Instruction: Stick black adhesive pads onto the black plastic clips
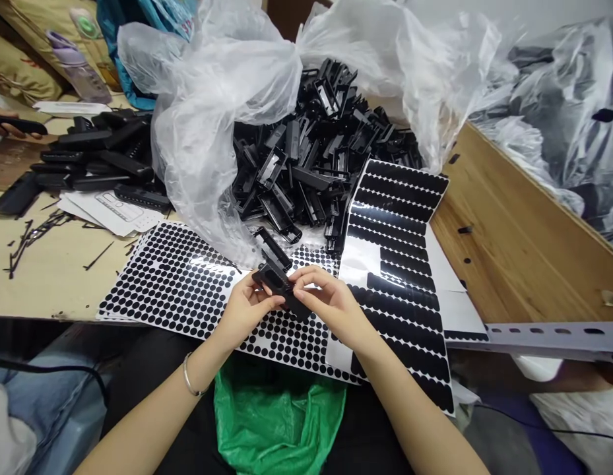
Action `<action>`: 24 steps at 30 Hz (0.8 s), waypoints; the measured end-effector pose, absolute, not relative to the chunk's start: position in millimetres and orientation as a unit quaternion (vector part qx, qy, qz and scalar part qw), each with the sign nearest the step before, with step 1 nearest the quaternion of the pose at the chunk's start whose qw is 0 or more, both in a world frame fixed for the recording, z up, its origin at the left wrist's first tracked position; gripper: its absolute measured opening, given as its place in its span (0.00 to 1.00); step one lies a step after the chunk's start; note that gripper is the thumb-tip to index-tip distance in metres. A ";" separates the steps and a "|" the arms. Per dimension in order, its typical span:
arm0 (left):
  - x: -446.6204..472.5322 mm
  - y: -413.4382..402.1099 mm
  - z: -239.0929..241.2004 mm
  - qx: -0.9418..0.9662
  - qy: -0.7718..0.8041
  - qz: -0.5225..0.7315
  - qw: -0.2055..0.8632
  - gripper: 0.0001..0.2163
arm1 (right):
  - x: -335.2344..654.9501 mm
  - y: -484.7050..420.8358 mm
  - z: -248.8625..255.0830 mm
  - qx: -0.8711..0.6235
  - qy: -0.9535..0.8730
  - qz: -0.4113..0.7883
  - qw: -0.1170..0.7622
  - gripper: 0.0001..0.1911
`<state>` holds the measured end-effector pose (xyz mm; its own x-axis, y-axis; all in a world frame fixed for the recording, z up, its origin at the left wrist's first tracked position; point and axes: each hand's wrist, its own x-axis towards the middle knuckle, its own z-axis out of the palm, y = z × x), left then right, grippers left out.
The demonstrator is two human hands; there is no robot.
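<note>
Both my hands hold one small black plastic part (275, 280) just above the table's near edge. My left hand (244, 310) grips its lower left side with curled fingers. My right hand (330, 305) pinches the part's right end with fingertips pressed on it. Under the hands lies a sheet of round black stickers (172, 284). To the right lies a sheet of long oval black stickers (400, 264). Behind them a pile of the same black plastic parts (311, 158) spills from a clear plastic bag (222, 112).
A stack of black parts (103, 158) and thin black scraps (33, 234) lie at the left, with another person's hand (9, 125) at the far left edge. A green bag (279, 422) sits on my lap. A wooden board (514, 244) and more bagged parts (573, 112) are at the right.
</note>
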<state>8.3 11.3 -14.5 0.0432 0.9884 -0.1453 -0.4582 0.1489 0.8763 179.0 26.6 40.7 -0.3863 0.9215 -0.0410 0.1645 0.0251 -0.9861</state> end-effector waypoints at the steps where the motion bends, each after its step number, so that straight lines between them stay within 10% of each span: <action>1: 8.3 11.1 -14.8 0.330 0.403 0.560 0.644 0.16 | 179.0 26.2 40.6 -0.434 -0.631 0.542 0.348 0.07; 24: 12.6 5.9 -12.8 0.298 0.473 0.561 0.610 0.18 | 170.2 19.4 34.7 -0.443 -0.660 0.444 0.414 0.07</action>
